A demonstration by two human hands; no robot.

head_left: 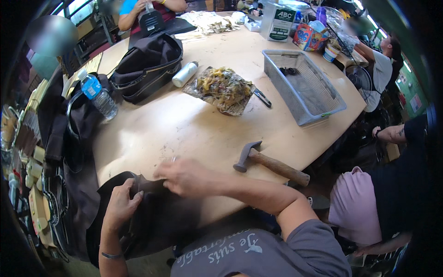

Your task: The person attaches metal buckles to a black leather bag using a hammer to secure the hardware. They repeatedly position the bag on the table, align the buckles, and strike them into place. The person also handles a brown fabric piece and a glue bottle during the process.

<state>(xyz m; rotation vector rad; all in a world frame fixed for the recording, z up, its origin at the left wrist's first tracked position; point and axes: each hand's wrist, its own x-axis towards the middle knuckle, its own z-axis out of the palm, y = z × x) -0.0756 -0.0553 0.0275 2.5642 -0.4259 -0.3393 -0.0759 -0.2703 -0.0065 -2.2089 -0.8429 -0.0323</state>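
A dark brown fabric piece, apparently part of a bag (152, 203), hangs over the near left edge of the table. My left hand (122, 203) pinches its upper edge between thumb and fingers. Just right of it, my right hand (187, 177) is closed and smeared by motion over the fabric's edge. A small shiny metal tip shows at its fingers, too little to name. To the right of my right hand lies a hammer (272, 162) with a wooden handle and dark metal head.
On the table (221, 134) are a pile of yellowish scraps (224, 87), a white bottle (185, 74), a grey plastic basket (307, 87) and a dark bag (147, 69). A water bottle (99, 96) leans at left. Other people work at the far side and right.
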